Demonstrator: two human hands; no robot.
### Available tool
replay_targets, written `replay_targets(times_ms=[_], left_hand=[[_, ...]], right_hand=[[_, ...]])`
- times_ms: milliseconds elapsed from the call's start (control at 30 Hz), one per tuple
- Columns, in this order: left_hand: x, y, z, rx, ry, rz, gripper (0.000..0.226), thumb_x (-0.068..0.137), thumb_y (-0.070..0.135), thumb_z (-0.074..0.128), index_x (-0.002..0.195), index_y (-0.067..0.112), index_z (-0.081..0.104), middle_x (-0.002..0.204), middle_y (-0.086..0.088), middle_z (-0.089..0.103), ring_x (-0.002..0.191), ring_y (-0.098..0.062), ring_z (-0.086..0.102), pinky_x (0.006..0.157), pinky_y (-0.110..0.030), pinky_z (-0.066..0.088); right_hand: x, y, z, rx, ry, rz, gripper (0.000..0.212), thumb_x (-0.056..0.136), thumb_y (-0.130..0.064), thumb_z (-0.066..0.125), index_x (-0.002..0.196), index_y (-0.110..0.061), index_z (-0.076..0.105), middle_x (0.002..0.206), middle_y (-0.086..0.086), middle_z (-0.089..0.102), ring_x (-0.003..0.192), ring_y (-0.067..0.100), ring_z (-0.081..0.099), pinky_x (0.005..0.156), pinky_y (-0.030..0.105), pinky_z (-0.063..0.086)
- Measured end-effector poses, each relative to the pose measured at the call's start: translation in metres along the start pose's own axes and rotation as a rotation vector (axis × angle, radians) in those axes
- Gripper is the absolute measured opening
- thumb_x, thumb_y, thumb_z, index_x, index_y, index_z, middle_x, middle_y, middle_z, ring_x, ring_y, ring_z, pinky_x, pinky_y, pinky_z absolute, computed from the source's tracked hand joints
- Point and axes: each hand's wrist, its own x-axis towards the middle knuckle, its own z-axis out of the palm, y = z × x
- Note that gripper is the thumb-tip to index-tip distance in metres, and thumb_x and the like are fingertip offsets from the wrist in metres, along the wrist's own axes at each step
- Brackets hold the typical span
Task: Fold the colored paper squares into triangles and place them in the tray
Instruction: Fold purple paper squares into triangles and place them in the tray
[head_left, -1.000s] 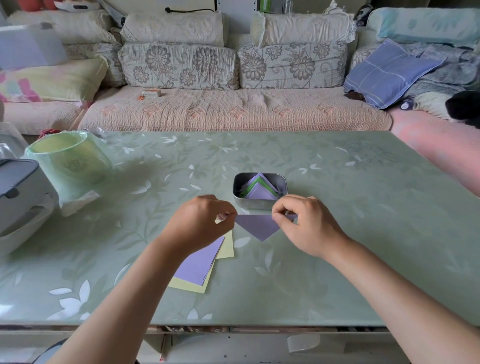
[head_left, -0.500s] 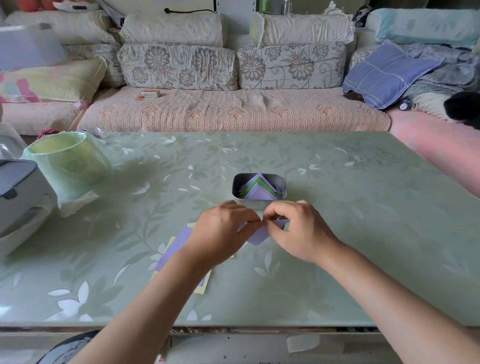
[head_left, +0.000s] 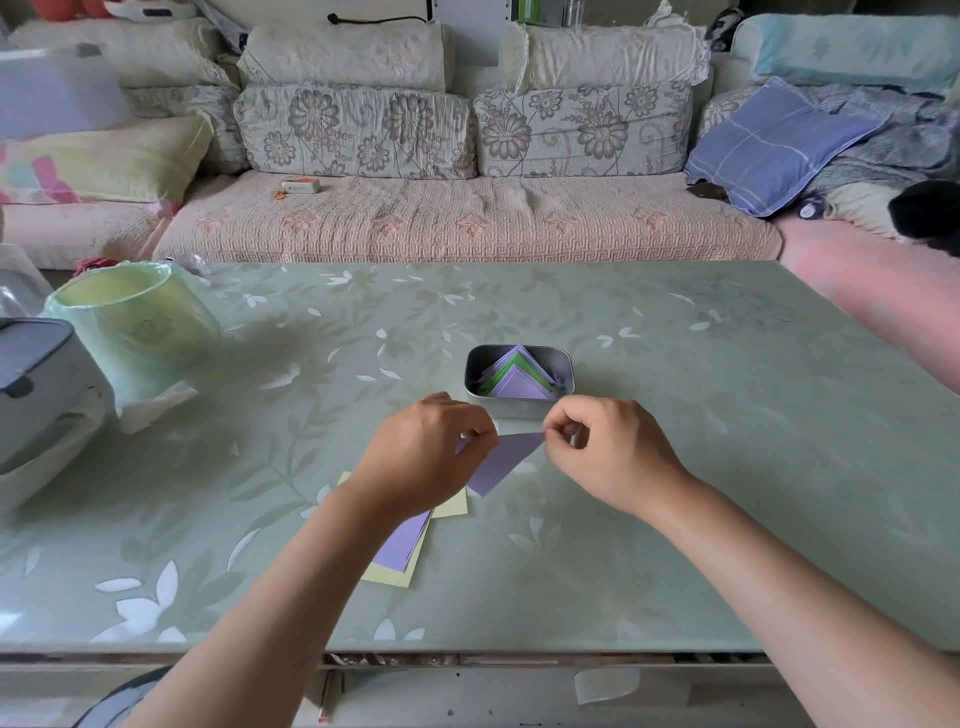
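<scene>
A purple paper triangle (head_left: 501, 460) lies point-down on the table just in front of the small metal tray (head_left: 519, 408). My left hand (head_left: 421, 460) pinches its left corner and my right hand (head_left: 605, 452) pinches its right corner along the top fold. The tray holds several folded purple and green triangles (head_left: 517, 376). Under my left wrist lies a small stack of unfolded squares, purple (head_left: 402, 543) on top of pale yellow (head_left: 389, 574).
A green-lined bin (head_left: 130, 327) stands at the table's left, with a grey and white appliance (head_left: 36, 384) at the far left edge. A sofa with cushions runs behind the green glass table (head_left: 675, 467). The table's front edge is close to me.
My hands came together over the purple triangle half a second ago, then drew apart along its top edge to the two corners. The stack under my left wrist stayed put.
</scene>
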Motion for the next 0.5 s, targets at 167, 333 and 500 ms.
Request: replay_targets(times_ms=[167, 333, 500], left_hand=[[0.002, 0.000, 0.003, -0.150, 0.009, -0.211, 0.014, 0.092, 0.030, 0.061, 0.079, 0.031, 0.067, 0.071, 0.017, 0.063, 0.070, -0.008, 0.054, 0.063, -0.027, 0.044], [0.003, 0.012, 0.011, -0.436, 0.035, -0.333, 0.014, 0.090, 0.025, 0.064, 0.078, 0.023, 0.071, 0.072, 0.008, 0.069, 0.060, -0.001, 0.053, 0.057, -0.015, 0.040], [0.003, 0.014, 0.015, -0.536, -0.082, -0.397, 0.008, 0.086, 0.023, 0.066, 0.079, 0.023, 0.071, 0.075, 0.006, 0.072, 0.062, -0.005, 0.055, 0.064, -0.022, 0.046]], right_hand=[[0.000, 0.003, 0.006, 0.195, -0.144, 0.245, 0.011, 0.089, -0.033, 0.064, 0.080, -0.028, 0.064, 0.077, -0.017, 0.066, 0.069, 0.008, 0.060, 0.067, 0.026, 0.048], [0.002, -0.003, 0.007, 0.490, -0.200, 0.334, 0.010, 0.092, -0.023, 0.068, 0.084, -0.020, 0.071, 0.082, -0.004, 0.075, 0.068, 0.013, 0.068, 0.063, 0.020, 0.046], [0.003, -0.004, 0.003, 0.577, -0.141, 0.333, 0.013, 0.095, -0.017, 0.064, 0.084, -0.012, 0.069, 0.078, 0.000, 0.074, 0.065, 0.013, 0.066, 0.064, 0.017, 0.047]])
